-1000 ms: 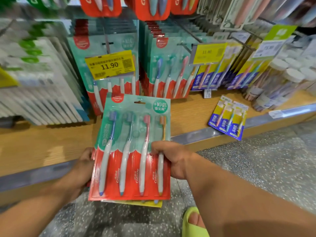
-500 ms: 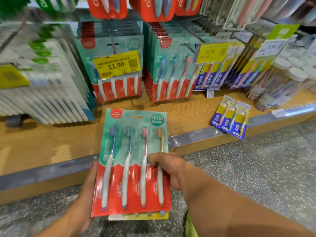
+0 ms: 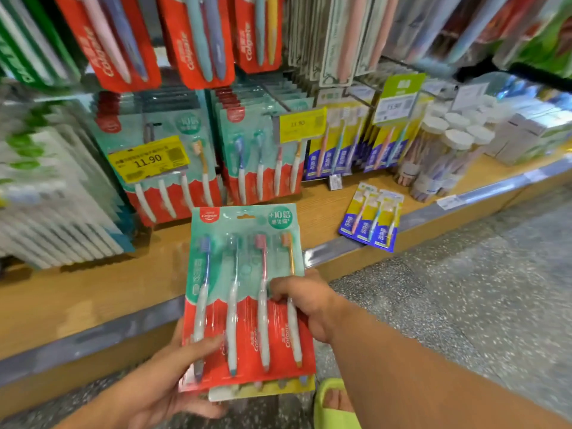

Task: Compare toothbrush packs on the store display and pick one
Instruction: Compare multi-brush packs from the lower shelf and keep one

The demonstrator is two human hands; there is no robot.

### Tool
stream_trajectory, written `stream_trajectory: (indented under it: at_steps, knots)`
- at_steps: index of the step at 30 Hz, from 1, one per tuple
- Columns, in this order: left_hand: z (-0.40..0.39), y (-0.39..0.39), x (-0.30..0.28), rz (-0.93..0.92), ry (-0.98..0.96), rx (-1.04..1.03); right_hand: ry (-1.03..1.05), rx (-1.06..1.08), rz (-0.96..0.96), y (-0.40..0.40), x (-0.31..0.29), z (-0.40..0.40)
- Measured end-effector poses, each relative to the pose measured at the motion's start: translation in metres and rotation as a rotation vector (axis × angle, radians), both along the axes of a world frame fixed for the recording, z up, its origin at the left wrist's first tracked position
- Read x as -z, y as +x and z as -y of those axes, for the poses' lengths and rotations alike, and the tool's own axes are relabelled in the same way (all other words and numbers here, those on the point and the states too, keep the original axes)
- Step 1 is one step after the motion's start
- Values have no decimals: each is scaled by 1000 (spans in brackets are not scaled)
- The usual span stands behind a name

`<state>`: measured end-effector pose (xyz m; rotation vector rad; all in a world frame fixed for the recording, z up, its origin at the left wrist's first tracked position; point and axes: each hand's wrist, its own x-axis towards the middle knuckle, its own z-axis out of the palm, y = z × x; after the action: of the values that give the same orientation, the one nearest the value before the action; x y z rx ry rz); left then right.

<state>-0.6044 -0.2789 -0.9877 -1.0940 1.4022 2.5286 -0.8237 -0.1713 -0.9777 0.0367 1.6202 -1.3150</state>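
- Right hand (image 3: 305, 300): fingers curled over the right edge of the 4-brush pack (image 3: 247, 292), thumb on its front, pinching it near mid-height.
- Left hand (image 3: 161, 385): grips the pack's lower left corner, thumb (image 3: 201, 345) lying across the red front, fingers underneath.
- 4-brush pack: held upright between both hands, above the floor in front of the shelf edge; teal upper half, red lower half, 4 brushes side by side with purple, teal, pink and orange heads.
- Yellow pack (image 3: 263, 390): directly behind the 4-brush pack, only its bottom strip showing below it.
- Wooden shelf (image 3: 93, 292): low, with a metal front rail.
- Hanging packs (image 3: 263, 156): same teal-and-red design, 2 rows on pegs behind the shelf.
- Price tag (image 3: 148, 159): yellow, reads 11.90, in front of the left row.
- Blue-and-yellow pack (image 3: 371, 218): lies flat on the shelf, well apart to the right.
- Green sandal (image 3: 334, 407): on the speckled floor, below the right forearm.
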Motion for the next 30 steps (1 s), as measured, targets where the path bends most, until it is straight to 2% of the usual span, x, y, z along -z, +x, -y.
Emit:
stream_trajectory:
  at_steps: [2, 5, 7, 9, 15, 17, 19, 22, 26, 30]
  knots:
    - [-6, -23, -6, -42, 29, 125, -51, 32, -23, -11, -11, -14]
    - [-15, -50, -6, -89, 56, 76, -41, 25, -38, -27, -27, -33]
    - [-25, -59, -3, -139, -19, 95, -41, 3, -50, -38, -37, -46]
    - [-34, -67, -2, -93, -160, 58, -31, -4, -68, -47, -45, -60]
    - [-65, -110, -35, -144, -197, 243, -82, 109, -158, -60, -80, -124]
    - [-65, -132, -48, -264, -257, 297, -100, 138, -192, -66, -95, -145]
    - [-73, -150, -63, -377, -230, 366, -107, 161, -223, -75, -110, -162]
    - [-89, -171, -79, -439, -155, 409, -120, 200, -269, -93, -128, -179]
    - [-94, -200, -82, -395, -218, 369, -147, 260, -302, -111, -139, -189]
    - [-94, -209, -88, -305, -181, 432, -199, 307, -205, -120, -123, -204]
